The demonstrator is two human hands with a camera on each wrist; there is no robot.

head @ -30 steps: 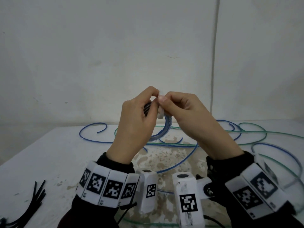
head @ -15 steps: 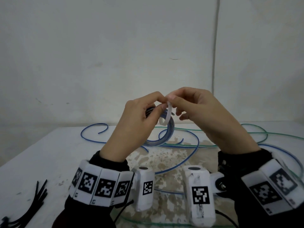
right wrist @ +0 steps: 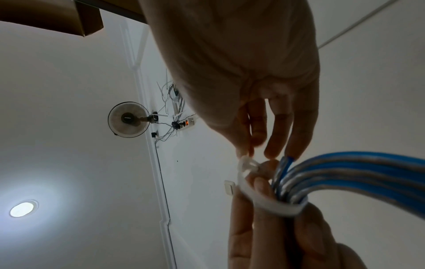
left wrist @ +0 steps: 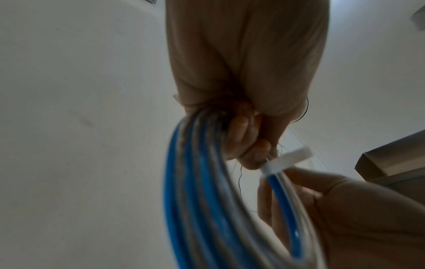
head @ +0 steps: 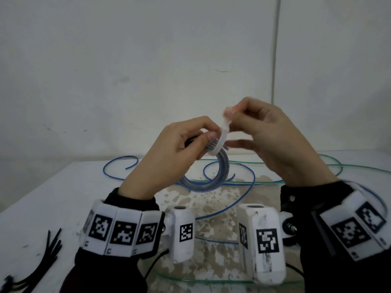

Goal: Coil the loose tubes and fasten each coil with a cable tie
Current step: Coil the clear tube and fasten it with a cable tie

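Observation:
A coil of blue and clear tube (head: 220, 176) hangs in the air above the table. My left hand (head: 208, 132) grips it at its top, fingers curled round the strands. A white cable tie (head: 221, 140) is looped round the coil beside my left thumb. My right hand (head: 229, 112) pinches the tie's upper end between thumb and forefinger, just above and right of the left hand. The left wrist view has the coil (left wrist: 195, 191) and the tie (left wrist: 287, 158). In the right wrist view the tie (right wrist: 260, 198) wraps the strands (right wrist: 356, 172) under my pinching right hand (right wrist: 247, 154).
Loose blue tubes (head: 118, 168) and green tubes (head: 359, 168) sprawl over the white table (head: 53, 197) behind my hands. A clear tube (head: 211, 280) curves near the front edge. A bundle of black cable ties (head: 48, 256) lies at the front left.
My right hand has lifted up and to the right, drawing the white tie's end away from my left hand. The left hand keeps its grip on the coil.

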